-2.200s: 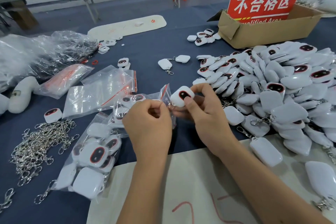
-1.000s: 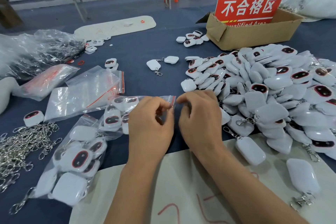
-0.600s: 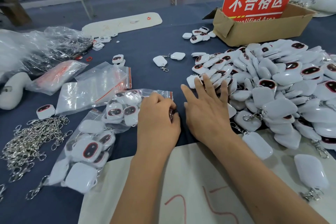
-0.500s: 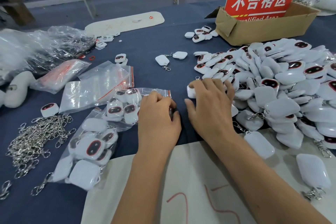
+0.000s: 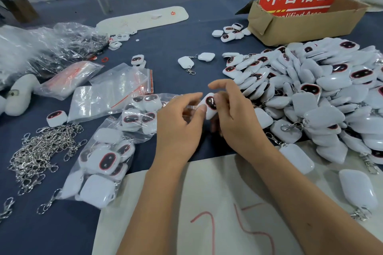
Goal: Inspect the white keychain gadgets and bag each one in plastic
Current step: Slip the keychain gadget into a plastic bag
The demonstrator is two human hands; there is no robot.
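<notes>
Between hands, white gadget (image 5: 209, 105), dark-faced

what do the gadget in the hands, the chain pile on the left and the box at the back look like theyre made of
Gadget: looks like glossy white moulded plastic with smooth rounded edges; a dark, shiny, red-rimmed window sits on its face.
Chains: bright silvery metal by the look, glinting links and clasps; plating or steel can't be told.
Box: brown corrugated cardboard, matte, with a creased, bent flap.
</notes>
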